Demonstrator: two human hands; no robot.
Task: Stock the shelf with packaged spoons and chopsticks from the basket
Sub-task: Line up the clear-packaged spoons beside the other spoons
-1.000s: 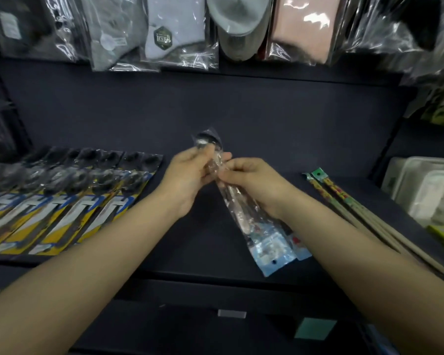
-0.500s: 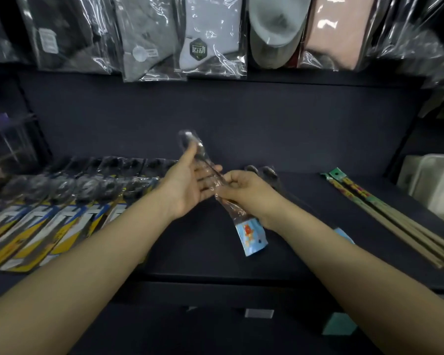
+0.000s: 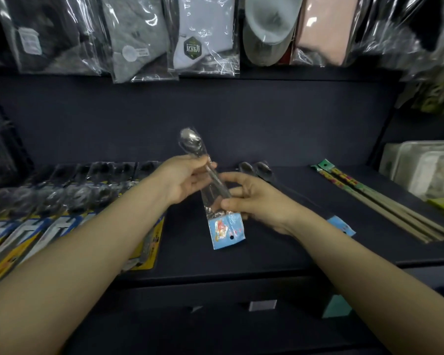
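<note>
1. Spoon packet (image 3: 217,193) held above mid-shelf (image 3: 280,254), long axis tilted: bowl end up and away toward back wall, blue header card down toward front edge
2. Left hand (image 3: 182,181) pinching packet just below spoon bowl; right hand (image 3: 251,198) pinching lower sleeve just above card
3. Open landing spot directly beneath; right hand nearer laid spoon packets (image 3: 262,171) lying just right, bowls toward back edge
4. Likely next: lower packet parallel to those, bowl end rearward
5. Carded spoon row (image 3: 62,201) fills left end; chopsticks (image 3: 385,201) near right end, slanting toward front right corner
6. Basket not in view; contents unknown
7. Bagged socks (image 3: 203,37) hanging above
</note>
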